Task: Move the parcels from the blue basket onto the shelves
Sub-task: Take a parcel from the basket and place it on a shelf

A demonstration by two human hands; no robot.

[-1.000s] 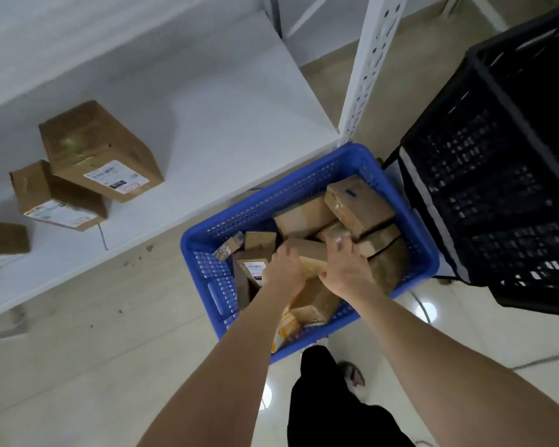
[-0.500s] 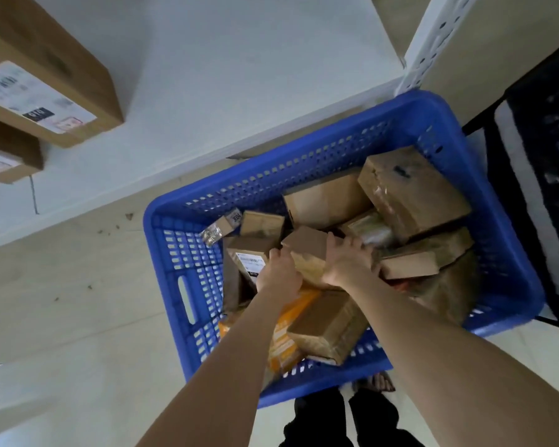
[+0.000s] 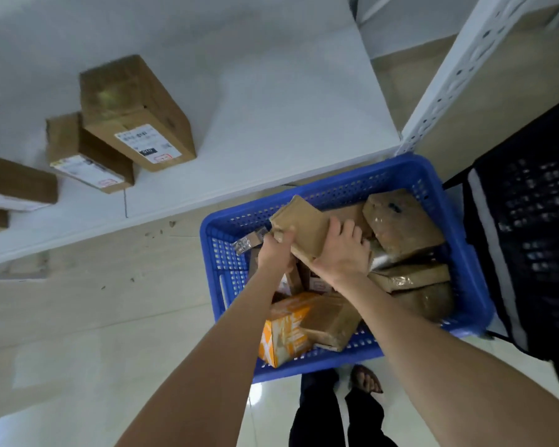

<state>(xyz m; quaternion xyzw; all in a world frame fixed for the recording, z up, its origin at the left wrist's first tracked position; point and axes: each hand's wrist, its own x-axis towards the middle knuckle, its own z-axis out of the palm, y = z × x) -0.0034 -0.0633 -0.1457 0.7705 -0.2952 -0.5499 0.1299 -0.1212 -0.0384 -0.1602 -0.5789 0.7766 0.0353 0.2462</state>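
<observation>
Left hand (image 3: 276,251) and right hand (image 3: 339,254) hold the flat brown cardboard parcel (image 3: 300,225) by its sides; steadier, I think, over the blue plastic basket (image 3: 220,253).

Blue perforated basket (image 3: 459,285), brown parcels (image 3: 304,227)

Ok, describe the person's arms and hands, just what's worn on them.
The left forearm and right forearm are bare to the frame edge: no sleeves. The left hand and right hand have no gloves; no watch, bracelet or ring shows.

basket (image 3: 342,185): perforated blue plastic | parcels (image 3: 300,227): matt brown cardboard | shelf (image 3: 271,108): smooth white
</observation>
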